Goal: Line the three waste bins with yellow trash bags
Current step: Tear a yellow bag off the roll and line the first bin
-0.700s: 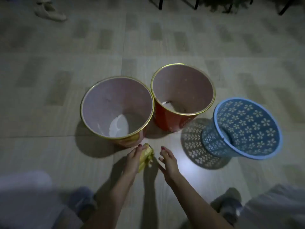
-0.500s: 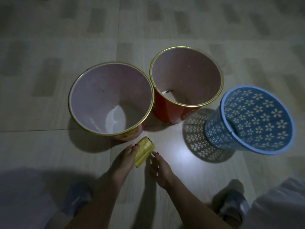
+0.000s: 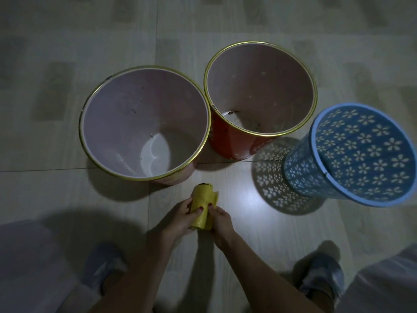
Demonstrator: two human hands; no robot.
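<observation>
Three waste bins stand on the tiled floor in front of me. The left bin (image 3: 94, 123) has a gold rim and a pale pink inside. Touching it on the right is a red bin (image 3: 228, 143) with the same gold rim. Further right stands a blue bin (image 3: 302, 168) with white flower cut-outs. None of them holds a bag. Below the left bin, a roll of yellow trash bags (image 3: 203, 199) is held by both hands. My left hand (image 3: 180, 216) grips its left side. My right hand (image 3: 220, 219) pinches its loose edge on the right.
My two feet in grey shoes show at the bottom, the left shoe (image 3: 103, 269) and the right shoe (image 3: 320, 274). A bright patch of light (image 3: 246, 199) lies on the floor between the roll and the blue bin. The room is dim.
The roll has come nearer to me and stands more upright. My right hand, apart from it before, now pinches it. The view has tilted down and closer to the bins.
</observation>
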